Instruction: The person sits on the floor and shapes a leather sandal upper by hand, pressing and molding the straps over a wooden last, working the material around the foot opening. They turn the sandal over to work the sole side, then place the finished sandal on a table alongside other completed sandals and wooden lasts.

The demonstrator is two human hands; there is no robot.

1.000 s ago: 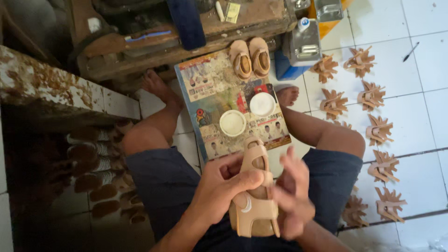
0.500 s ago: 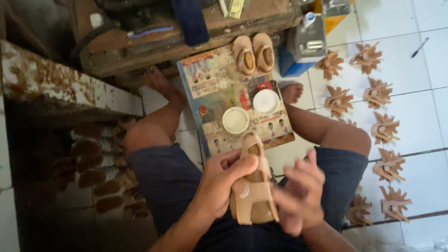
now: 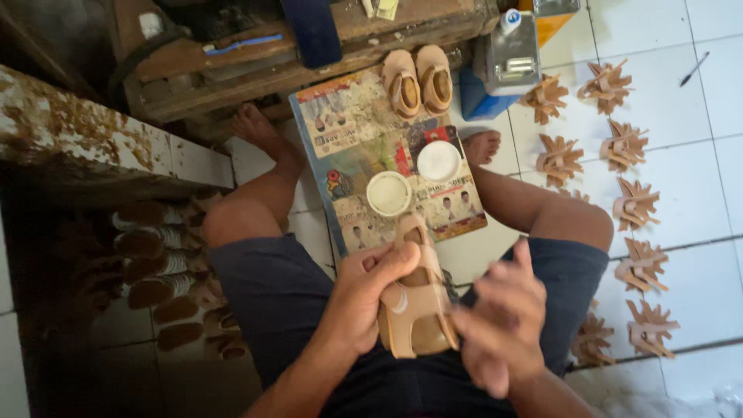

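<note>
— What have I got in hand?

— My left hand [image 3: 364, 298] has its fingers wrapped around a small tan sandal [image 3: 414, 298], held over my lap, thumb lying across the strap.

— And the other?

— My right hand [image 3: 499, 325] sits against the sandal's right edge, blurred; fingers loosely spread, whether gripping I cannot tell. Ahead on the printed board [image 3: 348, 124] lie two round white lids [image 3: 389, 193] and a finished pair of sandals [image 3: 418, 77].

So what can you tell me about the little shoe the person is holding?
The sandal is small and tan, with wide straps across the top and a smooth, leather-like look. It lies lengthwise over the person's lap, one end pointing away toward the printed board on the floor. The left hand wraps its side, thumb across a strap; the blurred right hand touches its other side.
</note>
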